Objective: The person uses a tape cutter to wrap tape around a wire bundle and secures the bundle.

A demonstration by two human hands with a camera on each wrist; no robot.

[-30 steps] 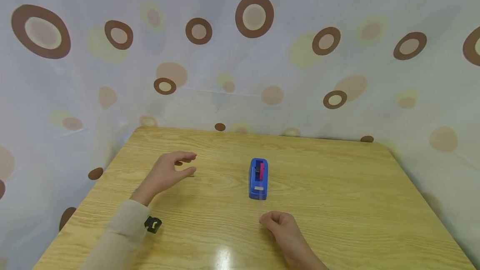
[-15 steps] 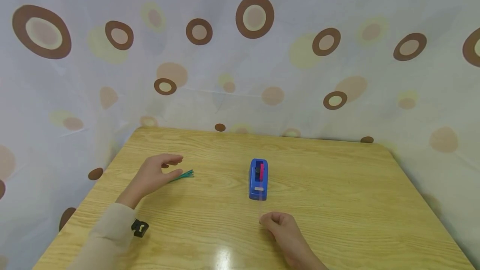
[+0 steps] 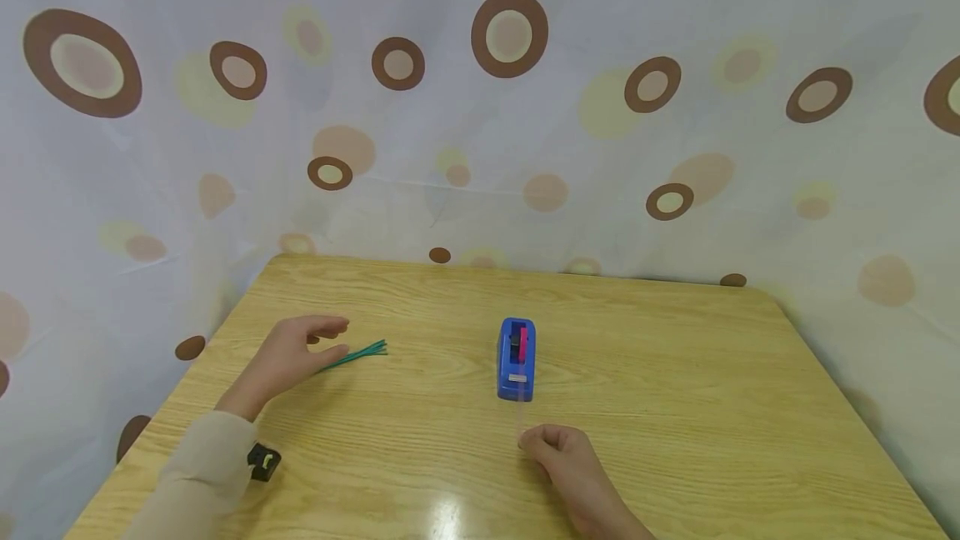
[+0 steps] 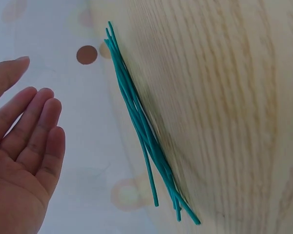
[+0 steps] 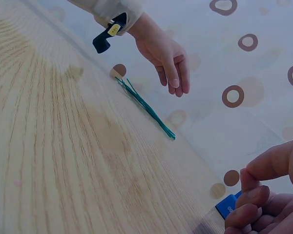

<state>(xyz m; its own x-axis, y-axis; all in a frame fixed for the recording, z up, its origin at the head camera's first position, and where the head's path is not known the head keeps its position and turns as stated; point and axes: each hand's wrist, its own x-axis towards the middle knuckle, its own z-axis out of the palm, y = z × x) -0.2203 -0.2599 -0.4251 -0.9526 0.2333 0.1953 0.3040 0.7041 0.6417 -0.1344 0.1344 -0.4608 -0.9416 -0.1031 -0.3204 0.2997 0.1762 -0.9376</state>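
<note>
Tape strip (image 3: 521,413), lower ctr of frame, runs from blue dispenser (image 3: 508,363) to R hand (image 3: 567,462), pinching its end. L hand (image 3: 287,350), thumb wide of fingers, nr green sticks (image 3: 356,355) on surface (image 3: 675,382), ctr-left.

The head camera looks forward and down over the desk (image 3: 675,357), far enough back to take in the left grip (image 3: 288,350), the right grip (image 3: 567,458) and the spotted cloth (image 3: 570,132) behind. The left wrist camera sits low and close to the green sticks (image 4: 140,122), turned sideways, with desk at right. The right wrist camera, also tilted, faces across the desk toward the left grip. All three views share the green sticks; head and right wrist share the blue dispenser (image 3: 517,365).
</note>
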